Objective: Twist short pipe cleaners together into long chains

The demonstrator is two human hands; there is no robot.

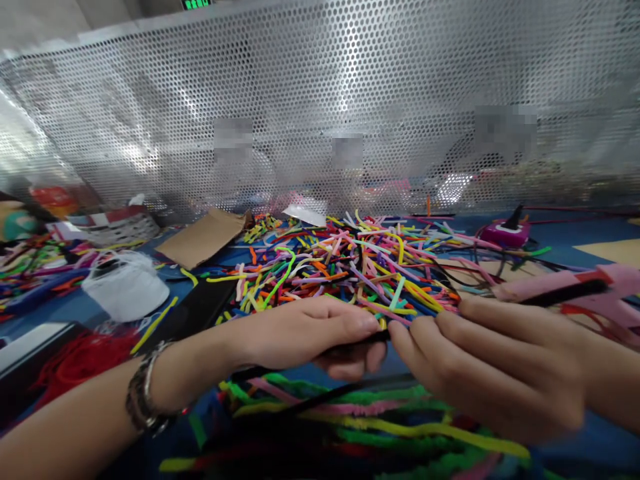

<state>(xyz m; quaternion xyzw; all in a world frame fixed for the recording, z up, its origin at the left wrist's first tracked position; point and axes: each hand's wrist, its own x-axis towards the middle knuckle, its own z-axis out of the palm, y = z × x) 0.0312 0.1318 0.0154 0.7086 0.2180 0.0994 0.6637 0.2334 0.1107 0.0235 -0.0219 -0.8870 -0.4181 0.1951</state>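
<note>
In the middle of the head view my left hand [320,333], with bracelets on its wrist, is closed in a pinch on a thin black strand [383,335] that looks like a pipe cleaner. A small yellow bit [383,323] shows at the thumb tip. My right hand [490,360] meets it from the right, its fingers bent and pressed together at the strand's end; what lies between those fingertips is mostly hidden. Below both hands lie long pipe cleaners [390,425] in green, yellow, pink and black. Just beyond them spreads a heap of short coloured pipe-cleaner pieces [320,260].
A pink glue gun [615,287] lies at right, near a purple object with a dark tip [506,233]. At left are a white face mask [125,285], cardboard [203,237], red strands [85,363] and a basket [117,227]. A perforated metal panel [320,100] stands behind.
</note>
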